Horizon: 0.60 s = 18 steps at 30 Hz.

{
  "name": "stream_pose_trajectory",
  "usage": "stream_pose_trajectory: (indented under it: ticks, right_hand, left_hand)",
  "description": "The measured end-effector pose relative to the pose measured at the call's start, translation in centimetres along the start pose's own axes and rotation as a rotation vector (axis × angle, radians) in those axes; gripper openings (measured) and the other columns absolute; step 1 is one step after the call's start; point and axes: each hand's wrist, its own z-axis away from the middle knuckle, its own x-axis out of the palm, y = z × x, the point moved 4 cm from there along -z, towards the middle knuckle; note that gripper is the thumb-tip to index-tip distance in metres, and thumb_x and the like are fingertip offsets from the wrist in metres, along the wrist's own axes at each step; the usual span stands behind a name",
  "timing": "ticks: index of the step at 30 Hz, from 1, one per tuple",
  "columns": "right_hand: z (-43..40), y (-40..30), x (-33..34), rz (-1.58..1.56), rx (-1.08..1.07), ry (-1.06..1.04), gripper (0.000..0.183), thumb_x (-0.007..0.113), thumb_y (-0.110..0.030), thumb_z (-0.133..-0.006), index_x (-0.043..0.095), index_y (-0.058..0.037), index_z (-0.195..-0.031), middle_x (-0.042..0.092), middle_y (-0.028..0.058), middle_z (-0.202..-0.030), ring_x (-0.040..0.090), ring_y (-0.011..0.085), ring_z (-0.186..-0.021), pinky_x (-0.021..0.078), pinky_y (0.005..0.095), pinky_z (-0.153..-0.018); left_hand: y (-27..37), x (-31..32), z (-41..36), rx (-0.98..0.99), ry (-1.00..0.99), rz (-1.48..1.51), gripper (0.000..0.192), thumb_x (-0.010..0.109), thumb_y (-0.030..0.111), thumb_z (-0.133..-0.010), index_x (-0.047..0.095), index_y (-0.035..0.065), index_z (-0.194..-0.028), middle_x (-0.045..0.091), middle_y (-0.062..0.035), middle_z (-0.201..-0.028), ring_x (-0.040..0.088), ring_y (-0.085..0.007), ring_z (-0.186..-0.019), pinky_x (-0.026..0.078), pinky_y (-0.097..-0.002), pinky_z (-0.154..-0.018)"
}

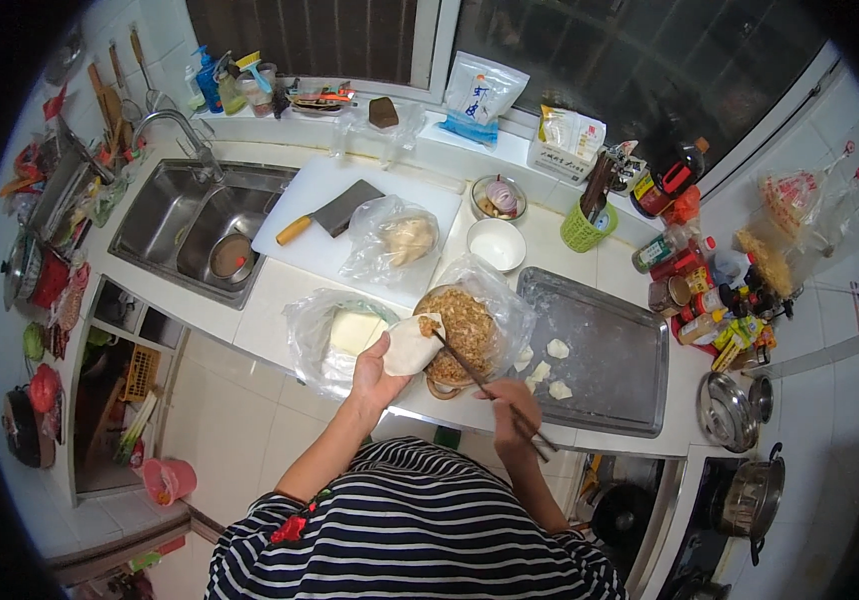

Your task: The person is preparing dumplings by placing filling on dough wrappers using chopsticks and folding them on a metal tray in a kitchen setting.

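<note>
Across the palm and fingers of my left hand (377, 375) lies a flat dough wrapper (408, 351). My right hand (512, 412) grips a pair of dark chopsticks (467, 366), whose tips touch a small lump of filling (427, 326) near the wrapper's upper right edge. Just beyond is a bowl of minced filling (467, 330), with a plastic bag around its right side. To the left, a stack of pale square wrappers (354, 331) sits in an open clear plastic bag (306, 330). Several folded dough pieces (558, 349) rest on the left part of a dark metal tray (617, 360).
A cleaver (343, 208) and bagged dough (408, 236) lie on a white cutting board (287, 266). Behind the filling stand a white bowl (497, 246) and a bowl with a cut onion (501, 196). A double sink (167, 195) is at left; bottles (688, 277) crowd the right.
</note>
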Motion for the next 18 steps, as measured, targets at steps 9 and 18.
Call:
stream_pose_trajectory:
  ticks: [9,18]
  right_hand:
    - [1.4,4.6,-0.6,-0.932,0.671,0.562,0.025,0.041,-0.018,-0.094,0.05,0.0045,-0.095,0.059,0.0173,-0.082,0.06,0.0272,-0.065,0.0518,0.0382,-0.063]
    - [2.4,5.3,-0.2,-0.854,0.709,0.567,0.026,0.041,-0.021,-0.094,0.051,0.0025,-0.091,0.06,0.0166,-0.079,0.06,0.0262,-0.061,0.0513,0.037,-0.055]
  left_hand:
    - [-0.6,1.2,0.8,-0.033,-0.033,-0.016,0.047,0.034,0.028,-0.095,0.033,-0.0038,-0.13,0.039,-0.0196,-0.133,0.038,-0.0337,-0.122,0.028,-0.0458,-0.105]
    - [-0.7,0.8,0.5,-0.039,-0.049,0.068,0.048,0.031,0.03,-0.096,0.035,-0.0034,-0.129,0.04,-0.0191,-0.132,0.039,-0.0335,-0.122,0.028,-0.0454,-0.105]
